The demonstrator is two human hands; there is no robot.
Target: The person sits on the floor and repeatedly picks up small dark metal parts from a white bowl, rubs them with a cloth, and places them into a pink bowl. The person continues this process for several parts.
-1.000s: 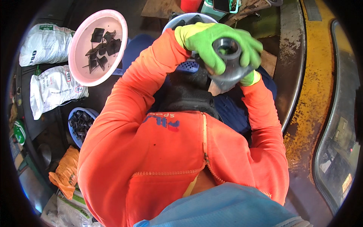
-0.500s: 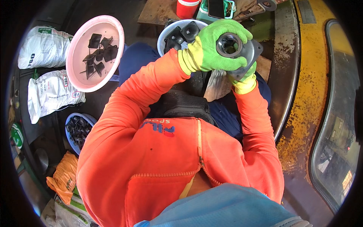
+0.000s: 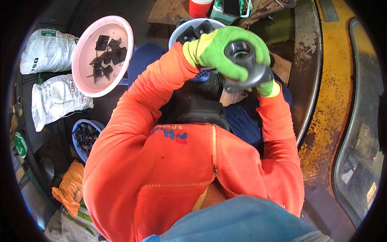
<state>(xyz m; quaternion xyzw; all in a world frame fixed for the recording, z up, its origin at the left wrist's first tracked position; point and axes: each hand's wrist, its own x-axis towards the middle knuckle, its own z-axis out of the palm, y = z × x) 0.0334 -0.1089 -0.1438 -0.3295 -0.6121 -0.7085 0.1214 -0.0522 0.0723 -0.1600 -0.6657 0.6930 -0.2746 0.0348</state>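
Observation:
A black moulded part [image 3: 252, 72] with a round hollow collar and a flat flange is held up in front of me, slightly blurred. My left hand [image 3: 225, 50], in a green glove with a yellow cuff, is closed around its collar, thumb along the near side. Below the flange is my right hand [image 3: 267, 88], gloved the same way. Most of its fingers are hidden behind the part, so its grip does not show. Just beyond my left hand, a pale blue basket [image 3: 174, 38] holds several similar black parts [image 3: 204, 28].
At the left, a pink basin [image 3: 82, 82] contains several black pieces, with white sacks [image 3: 60, 99] beside it. A blue basket [image 3: 76, 142] of black pieces sits nearer. Beyond my hands stand a red cup [image 3: 200, 9] and a green container [image 3: 219, 17]. A rusty yellow machine [image 3: 322, 121] borders the right.
My hands have tilted the black part so its flange faces lower and nearer me. Both hands have shifted slightly toward me.

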